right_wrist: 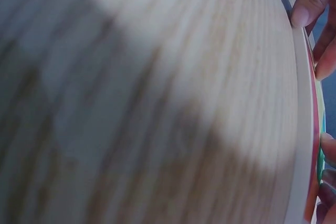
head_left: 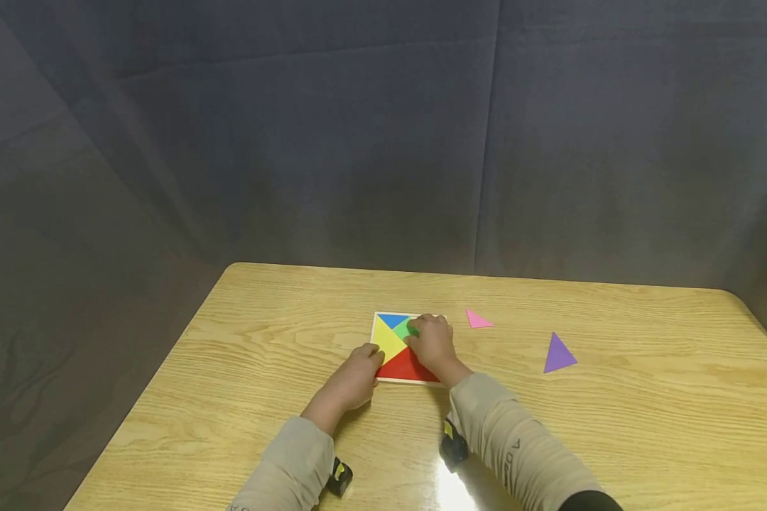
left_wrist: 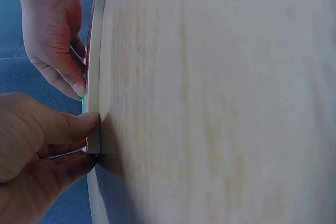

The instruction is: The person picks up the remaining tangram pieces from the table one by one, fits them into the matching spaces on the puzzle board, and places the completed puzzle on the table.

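A square tangram tray with a pale wooden rim lies on the table, holding a blue piece, a yellow piece and a red piece. My left hand grips the tray's near-left corner, thumb on the front edge in the left wrist view. Over the tray's right part, my right hand has its fingers curled at a green piece, with thumb and fingertips pinching it. The hand hides part of the green piece and the tray's right side.
A small pink triangle lies just right of the tray. Farther right is a larger purple triangle. The wooden table meets a dark cloth behind and at the left.
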A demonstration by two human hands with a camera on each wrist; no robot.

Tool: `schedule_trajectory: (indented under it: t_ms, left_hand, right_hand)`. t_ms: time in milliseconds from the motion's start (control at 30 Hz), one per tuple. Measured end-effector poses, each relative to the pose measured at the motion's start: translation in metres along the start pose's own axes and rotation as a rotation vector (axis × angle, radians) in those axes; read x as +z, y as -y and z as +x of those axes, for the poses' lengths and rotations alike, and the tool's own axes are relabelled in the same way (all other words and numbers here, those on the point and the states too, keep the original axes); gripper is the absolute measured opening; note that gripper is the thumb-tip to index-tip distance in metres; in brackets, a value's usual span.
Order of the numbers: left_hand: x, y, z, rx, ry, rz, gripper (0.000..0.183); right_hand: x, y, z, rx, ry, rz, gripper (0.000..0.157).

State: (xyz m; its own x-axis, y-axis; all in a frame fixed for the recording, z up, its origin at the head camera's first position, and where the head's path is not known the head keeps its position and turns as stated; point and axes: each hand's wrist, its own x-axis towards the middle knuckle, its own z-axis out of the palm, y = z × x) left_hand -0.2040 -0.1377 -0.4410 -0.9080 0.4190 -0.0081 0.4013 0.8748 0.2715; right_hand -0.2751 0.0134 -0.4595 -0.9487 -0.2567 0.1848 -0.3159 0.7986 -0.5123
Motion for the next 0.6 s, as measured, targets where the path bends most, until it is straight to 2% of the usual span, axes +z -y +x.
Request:
schedule_trajectory:
  t_ms: [600]
  left_hand:
    - [0.0012, 0.0007, 0.0012, 0.023, -0.01, 0.035, 0.032]
  right_hand:
    - [0.0023, -0.0016, 0.0031, 0.035, 0.001, 0.071, 0.026]
